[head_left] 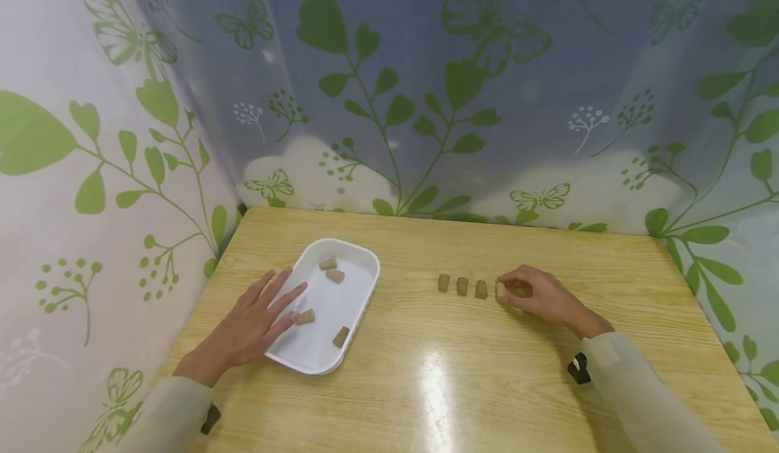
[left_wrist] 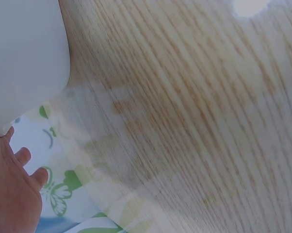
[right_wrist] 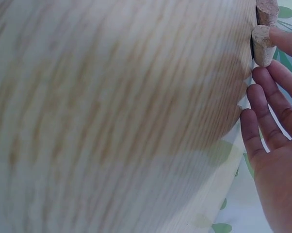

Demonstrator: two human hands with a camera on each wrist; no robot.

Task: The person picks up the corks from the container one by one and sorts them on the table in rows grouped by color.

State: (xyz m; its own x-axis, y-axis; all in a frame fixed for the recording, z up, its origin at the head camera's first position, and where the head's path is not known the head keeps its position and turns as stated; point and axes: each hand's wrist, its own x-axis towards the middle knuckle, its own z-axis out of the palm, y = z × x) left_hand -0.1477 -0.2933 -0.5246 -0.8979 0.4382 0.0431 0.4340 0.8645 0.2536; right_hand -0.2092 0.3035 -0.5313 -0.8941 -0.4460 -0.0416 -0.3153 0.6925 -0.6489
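My right hand (head_left: 544,296) pinches a tapered cork stopper (head_left: 500,292) at the right end of a row on the table. In the right wrist view, thumb and forefinger meet this cork (right_wrist: 262,42), while the other fingers stay loosely extended. Three more corks stand to its left, the closest being a brown cork (head_left: 481,289). Over the left side of a white tray (head_left: 372,258), my left hand (head_left: 246,321) spreads its fingers. One fingertip is close to a cork (head_left: 305,316) inside the tray; whether they touch, I cannot tell.
Several corks lie scattered in the tray, among them a cork (head_left: 341,337) at its near right corner. The wooden table (head_left: 487,392) meets a leaf-patterned curtain (head_left: 389,135) at the back, and similar cloth hangs at both sides.
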